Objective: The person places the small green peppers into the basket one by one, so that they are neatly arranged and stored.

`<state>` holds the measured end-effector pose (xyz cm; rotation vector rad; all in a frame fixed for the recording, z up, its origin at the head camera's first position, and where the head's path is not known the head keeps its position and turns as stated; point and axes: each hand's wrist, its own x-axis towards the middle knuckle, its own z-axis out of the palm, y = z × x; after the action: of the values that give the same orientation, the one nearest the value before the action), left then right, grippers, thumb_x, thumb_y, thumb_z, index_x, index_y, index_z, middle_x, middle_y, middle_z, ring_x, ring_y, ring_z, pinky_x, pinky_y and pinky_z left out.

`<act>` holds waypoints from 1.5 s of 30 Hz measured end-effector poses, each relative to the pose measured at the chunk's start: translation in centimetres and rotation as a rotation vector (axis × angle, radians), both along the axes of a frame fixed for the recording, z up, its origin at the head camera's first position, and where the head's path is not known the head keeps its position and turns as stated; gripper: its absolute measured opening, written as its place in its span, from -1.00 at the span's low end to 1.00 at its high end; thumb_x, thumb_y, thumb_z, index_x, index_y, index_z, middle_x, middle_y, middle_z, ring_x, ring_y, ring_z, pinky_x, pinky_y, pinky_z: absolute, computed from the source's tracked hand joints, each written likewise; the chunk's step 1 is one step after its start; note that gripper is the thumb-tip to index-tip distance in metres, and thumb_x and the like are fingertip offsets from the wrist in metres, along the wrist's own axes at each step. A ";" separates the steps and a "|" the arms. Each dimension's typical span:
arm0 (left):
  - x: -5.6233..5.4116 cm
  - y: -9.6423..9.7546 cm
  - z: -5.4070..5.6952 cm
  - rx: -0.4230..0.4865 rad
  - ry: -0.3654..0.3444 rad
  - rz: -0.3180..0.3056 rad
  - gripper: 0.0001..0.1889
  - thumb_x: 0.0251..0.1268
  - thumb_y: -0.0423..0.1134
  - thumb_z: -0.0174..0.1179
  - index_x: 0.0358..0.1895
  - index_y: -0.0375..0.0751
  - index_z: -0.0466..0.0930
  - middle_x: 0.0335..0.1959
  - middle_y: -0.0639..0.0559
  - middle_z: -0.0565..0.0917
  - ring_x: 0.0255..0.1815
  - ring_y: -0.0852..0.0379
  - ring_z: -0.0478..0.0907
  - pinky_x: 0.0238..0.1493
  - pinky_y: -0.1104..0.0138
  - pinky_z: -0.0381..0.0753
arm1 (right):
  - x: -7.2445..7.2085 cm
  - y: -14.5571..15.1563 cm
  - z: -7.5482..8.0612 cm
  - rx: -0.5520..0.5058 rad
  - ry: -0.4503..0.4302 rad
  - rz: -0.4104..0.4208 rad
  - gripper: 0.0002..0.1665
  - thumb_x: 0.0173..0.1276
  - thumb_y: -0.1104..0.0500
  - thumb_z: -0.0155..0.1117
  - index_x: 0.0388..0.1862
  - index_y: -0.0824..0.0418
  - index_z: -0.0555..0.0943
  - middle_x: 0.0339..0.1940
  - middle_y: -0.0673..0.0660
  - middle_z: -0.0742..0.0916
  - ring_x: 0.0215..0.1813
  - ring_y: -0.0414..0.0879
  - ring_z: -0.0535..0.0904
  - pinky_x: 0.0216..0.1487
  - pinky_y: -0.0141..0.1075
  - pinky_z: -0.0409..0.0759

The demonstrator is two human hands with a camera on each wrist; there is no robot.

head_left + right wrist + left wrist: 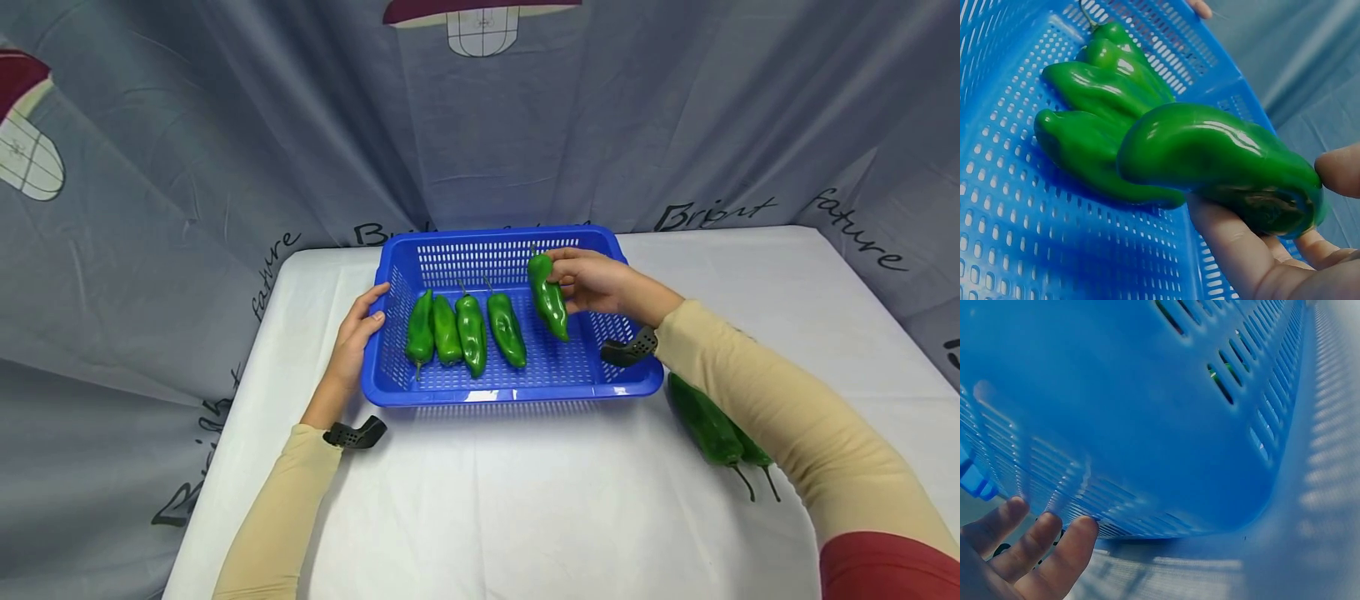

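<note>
My right hand (pixel 600 283) pinches a glossy green pepper (pixel 549 300) between thumb and fingers, over the right half of a blue plastic basket (pixel 510 395). The right wrist view shows this pepper (pixel 1216 147) up close, its body overlapping others behind. Several more green peppers (pixel 471 333) lie side by side in the basket's left half. At the basket's left end, my left hand (pixel 351 340) rests with its fingertips on the rim. Extended fingers (pixel 1063 559) touch the slotted outer wall in the left wrist view.
Two green peppers (pixel 705 421) lie on the white-covered table (pixel 562 500) right of the basket, partly hidden under my right sleeve (pixel 795 425). A grey printed curtain (pixel 480 142) hangs behind the table and along its left side.
</note>
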<state>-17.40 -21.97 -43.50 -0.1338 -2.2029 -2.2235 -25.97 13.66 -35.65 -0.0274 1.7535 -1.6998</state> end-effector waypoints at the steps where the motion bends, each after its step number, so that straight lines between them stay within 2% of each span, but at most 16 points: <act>1: 0.0 0.0 0.0 0.001 -0.001 0.000 -0.44 0.55 -0.31 -0.22 0.57 -0.24 0.14 0.62 -0.12 0.17 0.51 0.02 0.24 0.54 0.11 0.23 | 0.0 -0.1 -0.1 0.005 -0.001 -0.001 -0.41 0.44 0.34 -0.09 0.43 0.18 0.17 -0.18 0.00 0.60 -0.24 -0.15 0.57 -0.22 -0.25 0.65; 6: 0.0 0.0 0.0 0.004 0.003 0.000 -0.44 0.55 -0.31 -0.22 0.57 -0.25 0.14 0.62 -0.12 0.17 0.54 -0.04 0.21 0.57 0.02 0.19 | 0.0 -1.0 -0.4 0.038 -0.001 -0.007 -0.50 0.48 0.31 -0.07 0.37 0.16 0.22 -0.20 0.00 0.59 -0.24 -0.15 0.55 -0.20 -0.25 0.63; 15: 0.1 0.0 0.0 -0.013 0.009 0.008 -0.45 0.55 -0.32 -0.23 0.56 -0.27 0.14 0.63 -0.13 0.17 0.55 -0.06 0.21 0.57 0.03 0.18 | 0.3 -1.8 -0.7 0.132 0.022 0.024 -0.30 0.48 0.29 0.01 0.54 0.24 0.10 -0.17 0.03 0.61 -0.25 -0.14 0.62 -0.20 -0.22 0.64; 18: 0.1 -0.1 0.0 -0.018 0.010 0.007 -0.45 0.55 -0.32 -0.23 0.56 -0.27 0.14 0.63 -0.13 0.16 0.56 -0.08 0.19 0.59 0.00 0.15 | 0.2 -2.1 -0.9 0.187 0.026 0.033 -0.29 0.49 0.29 0.03 0.57 0.23 0.10 -0.06 0.09 0.60 -0.18 -0.11 0.63 -0.11 -0.17 0.65; 21: 0.1 -0.1 0.0 -0.017 0.012 0.010 -0.45 0.55 -0.31 -0.22 0.57 -0.26 0.15 0.63 -0.12 0.16 0.58 -0.09 0.18 0.61 -0.03 0.12 | 0.2 -2.4 -1.2 0.249 0.026 0.045 -0.27 0.50 0.30 0.04 0.59 0.21 0.10 0.12 0.20 0.57 -0.04 -0.01 0.62 0.12 0.01 0.64; 23: 0.1 -0.2 0.0 -0.016 0.013 0.011 -0.44 0.55 -0.31 -0.22 0.57 -0.25 0.15 0.64 -0.11 0.15 0.58 -0.09 0.18 0.61 -0.04 0.11 | 0.3 -2.7 -1.4 0.280 0.026 0.063 -0.27 0.51 0.30 0.03 0.60 0.21 0.09 0.22 0.26 0.53 0.07 0.07 0.60 0.17 0.05 0.62; 25: 0.1 -0.2 0.0 -0.012 0.013 0.011 -0.44 0.55 -0.31 -0.22 0.57 -0.25 0.15 0.64 -0.11 0.15 0.57 -0.08 0.18 0.61 -0.03 0.12 | 0.3 -2.9 -1.6 0.304 0.029 0.083 -0.27 0.52 0.30 0.03 0.60 0.24 0.09 0.26 0.31 0.51 0.14 0.14 0.58 0.13 0.04 0.65; 29: 0.0 -0.1 0.0 -0.010 0.007 0.009 -0.44 0.56 -0.31 -0.22 0.57 -0.24 0.15 0.63 -0.11 0.16 0.56 -0.05 0.19 0.59 0.02 0.15 | 0.4 -3.2 -2.1 0.330 0.026 0.113 -0.27 0.52 0.28 0.05 0.60 0.28 0.10 0.25 0.33 0.52 0.18 0.18 0.56 -0.11 -0.13 0.72; 45: 0.1 0.0 0.2 -0.028 0.006 0.006 -0.44 0.55 -0.32 -0.23 0.57 -0.26 0.14 0.64 -0.12 0.15 0.55 -0.05 0.20 0.56 0.09 0.18 | 0.5 -4.5 -2.8 0.376 -0.009 0.134 -0.24 0.49 0.31 0.12 0.60 0.25 0.11 0.25 0.35 0.50 0.16 0.22 0.56 -0.17 -0.11 0.77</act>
<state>-17.31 -21.96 -43.26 -0.1335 -2.2289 -2.1868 -25.52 9.14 -38.48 0.0298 1.9905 -1.2546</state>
